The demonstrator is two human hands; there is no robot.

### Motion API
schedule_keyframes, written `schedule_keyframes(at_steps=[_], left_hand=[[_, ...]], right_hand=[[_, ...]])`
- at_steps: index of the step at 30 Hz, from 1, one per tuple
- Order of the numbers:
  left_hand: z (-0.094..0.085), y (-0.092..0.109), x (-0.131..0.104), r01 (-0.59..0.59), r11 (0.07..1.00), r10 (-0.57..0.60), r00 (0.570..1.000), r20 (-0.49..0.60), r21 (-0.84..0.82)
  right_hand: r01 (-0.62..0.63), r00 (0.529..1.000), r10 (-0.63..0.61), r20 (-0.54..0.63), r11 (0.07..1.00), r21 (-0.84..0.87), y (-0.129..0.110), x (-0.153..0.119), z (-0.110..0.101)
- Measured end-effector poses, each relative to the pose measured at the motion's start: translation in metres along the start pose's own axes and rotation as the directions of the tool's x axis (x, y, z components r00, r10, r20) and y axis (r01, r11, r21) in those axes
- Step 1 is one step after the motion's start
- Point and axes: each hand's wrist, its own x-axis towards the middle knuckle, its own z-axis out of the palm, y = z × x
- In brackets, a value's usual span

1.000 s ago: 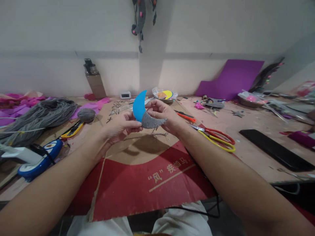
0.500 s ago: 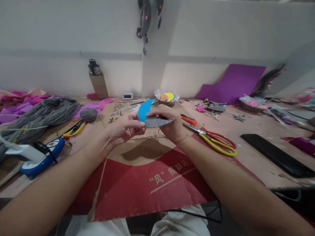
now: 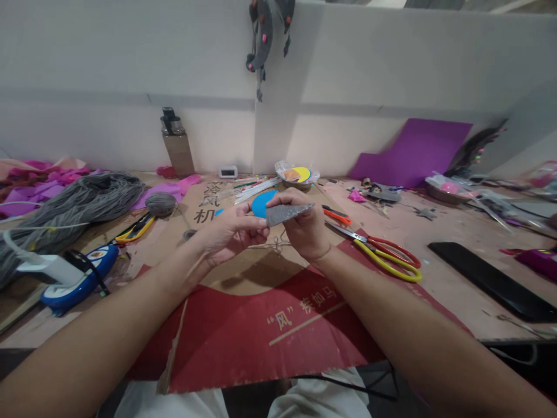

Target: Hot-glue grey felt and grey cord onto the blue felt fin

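Note:
Both hands hold up a curved blue piece (image 3: 262, 204), flat like craft foam or card, over the cardboard. Grey yarn (image 3: 285, 215) is wound in tight rows around its near part, which tapers to a point at the right. My left hand (image 3: 237, 232) pinches its left side between thumb and fingers. My right hand (image 3: 308, 229) is closed around the pointed end, fingers over the top edge. Beneath the hands, a loose grey strand (image 3: 277, 244) lies curled on the cardboard (image 3: 243, 337). A grey yarn ball (image 3: 160, 204) sits to the left.
Red-and-yellow-handled scissors (image 3: 387, 252) and an orange cutter (image 3: 338, 216) lie right of my hands. A long black object (image 3: 491, 281) is farther right. At left are a yellow cutter (image 3: 137, 228), a grey yarn skein (image 3: 93, 203) and a blue power strip (image 3: 80, 278). A small bowl (image 3: 300, 174) stands behind.
The wrapped piece has tilted, its pointed end rising, and less of the blue shows. The view has shifted slightly. Both hands keep their hold.

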Motion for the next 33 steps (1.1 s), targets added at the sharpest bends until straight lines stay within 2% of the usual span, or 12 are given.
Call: schedule_keyframes(at_steps=[8, 14, 20, 25, 30, 33], left_hand=[[0.0, 0.001, -0.001, -0.028, 0.999, 0.029, 0.999, -0.021, 0.036], [0.0, -0.002, -0.001, -0.054, 0.996, 0.055, 0.998, -0.009, 0.072], [-0.002, -0.004, -0.001, -0.047, 0.993, 0.045, 0.999, 0.027, 0.109], [0.013, -0.007, -0.005, -0.17, 0.981, 0.174, 0.984, -0.042, 0.099], [0.017, -0.019, -0.005, -0.234, 0.971, 0.236, 0.969, -0.065, 0.048], [0.014, -0.022, -0.005, -0.264, 0.954, 0.272, 0.962, -0.038, 0.144]], right_hand=[[0.028, 0.999, -0.029, 0.015, 0.998, 0.061, 0.007, 0.001, 0.001], [-0.101, 0.995, 0.1, 0.011, 0.983, 0.156, 0.007, -0.002, 0.0], [-0.069, 0.997, 0.072, -0.008, 0.985, 0.161, 0.005, 0.0, -0.003], [-0.06, 0.993, 0.078, -0.083, 0.977, 0.203, 0.009, -0.001, 0.001], [-0.169, 0.969, 0.208, -0.133, 0.951, 0.26, 0.009, -0.003, 0.007], [-0.305, 0.933, 0.344, -0.102, 0.91, 0.282, 0.01, -0.001, 0.008]])
